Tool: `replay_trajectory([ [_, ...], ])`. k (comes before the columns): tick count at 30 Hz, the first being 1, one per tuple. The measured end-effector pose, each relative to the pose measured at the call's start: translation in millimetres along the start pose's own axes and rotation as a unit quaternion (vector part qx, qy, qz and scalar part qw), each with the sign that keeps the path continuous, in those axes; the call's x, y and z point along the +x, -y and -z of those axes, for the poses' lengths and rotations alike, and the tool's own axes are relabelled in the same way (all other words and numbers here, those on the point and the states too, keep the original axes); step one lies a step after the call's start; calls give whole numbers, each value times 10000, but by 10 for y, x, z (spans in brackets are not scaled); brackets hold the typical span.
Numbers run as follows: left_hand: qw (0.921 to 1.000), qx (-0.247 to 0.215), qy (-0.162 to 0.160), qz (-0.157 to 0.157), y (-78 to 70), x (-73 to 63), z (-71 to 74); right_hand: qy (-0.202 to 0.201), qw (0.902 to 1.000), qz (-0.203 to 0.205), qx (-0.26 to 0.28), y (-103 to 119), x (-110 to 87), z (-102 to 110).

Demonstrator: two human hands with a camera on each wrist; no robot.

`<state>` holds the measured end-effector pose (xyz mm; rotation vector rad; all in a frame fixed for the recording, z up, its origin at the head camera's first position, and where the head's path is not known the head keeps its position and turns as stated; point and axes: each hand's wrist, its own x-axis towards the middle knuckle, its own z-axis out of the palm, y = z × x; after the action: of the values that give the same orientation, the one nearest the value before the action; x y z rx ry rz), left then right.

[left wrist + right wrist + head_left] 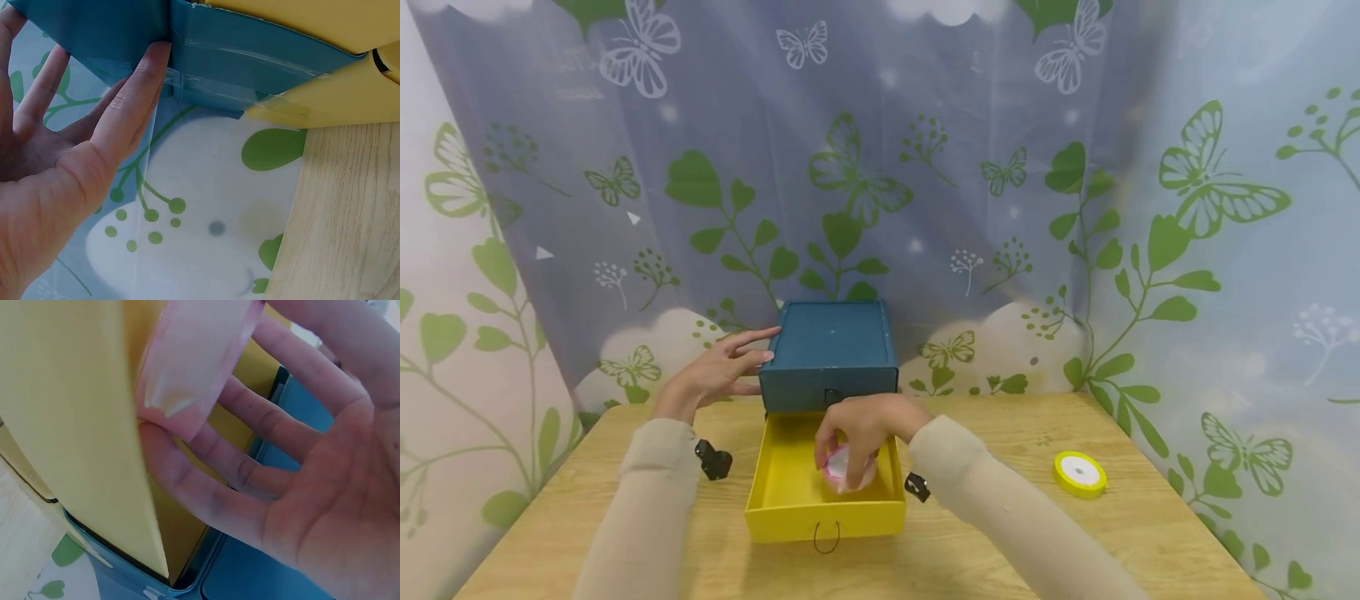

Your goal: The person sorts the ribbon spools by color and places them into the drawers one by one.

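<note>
A blue drawer box (831,337) stands at the back of the table, its lower yellow drawer (782,475) pulled out toward me. Inside the drawer, my right hand (868,425) grips a roll of pink ribbon (190,359) from above. The thumb and fingers lie around its edge, and its white center faces up in the head view. My left hand (718,367) rests against the left side of the box with fingers extended. In the left wrist view, fingertips (156,56) touch the blue wall. Other parts of the ribbon roll are hidden behind the right fingers.
A yellow ribbon roll (1080,473) with a white center lies flat on the wooden table (1000,517) at the right. The drawer front carries a thin dark loop pull (827,537). A patterned curtain (970,250) hangs close behind the box.
</note>
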<state>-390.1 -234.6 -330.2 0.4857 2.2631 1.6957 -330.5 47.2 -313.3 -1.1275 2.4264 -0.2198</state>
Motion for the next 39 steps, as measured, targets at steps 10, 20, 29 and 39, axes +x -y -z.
replay_trajectory([
  [10, 10000, 10, 19, -3, -6, -10, -2, 150, 9993, -307, -174, 19, 77, -28],
  [20, 10000, 30, -27, 11, -12, -16, -14, 173, 9990, -338, -215, 26, 111, -31],
  [29, 10000, -12, -24, 46, -12, -9, -15, 47, 9987, -321, -393, 15, -27, 26],
  [39, 10000, 29, 22, -2, -20, -24, -10, -788, 9953, 537, -193, 11, -398, 71],
])
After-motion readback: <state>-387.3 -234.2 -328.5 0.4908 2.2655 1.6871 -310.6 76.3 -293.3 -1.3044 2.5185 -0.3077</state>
